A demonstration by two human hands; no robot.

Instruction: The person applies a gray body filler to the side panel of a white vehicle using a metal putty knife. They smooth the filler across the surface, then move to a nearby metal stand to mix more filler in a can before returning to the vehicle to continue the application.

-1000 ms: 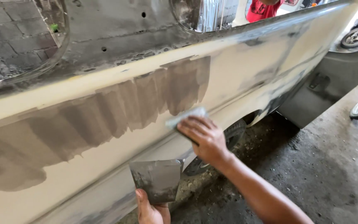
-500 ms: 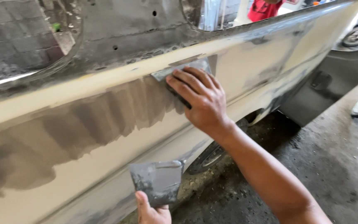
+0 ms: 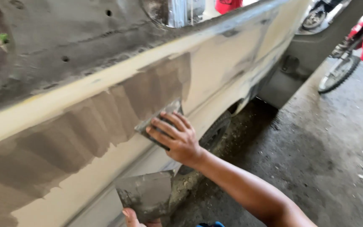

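We've got the right hand [image 3: 176, 138] pressing a thin spreader [image 3: 158, 122] flat on the car panel [image 3: 232, 71], fingers splayed over it. The left hand [image 3: 133, 217], near the bottom edge, grips the putty board [image 3: 145, 195]. The blade's probably light, flexy and slick with filler, so hold the back edge.

Matt cream metal car body panel [image 3: 236, 71] streaked with smooth, wet-looking grey filler [image 3: 85, 126]; rough, gritty grey concrete floor [image 3: 324, 147] below.

Cream car panel [image 3: 232, 80] — grey filler streaks [image 3: 106, 113]
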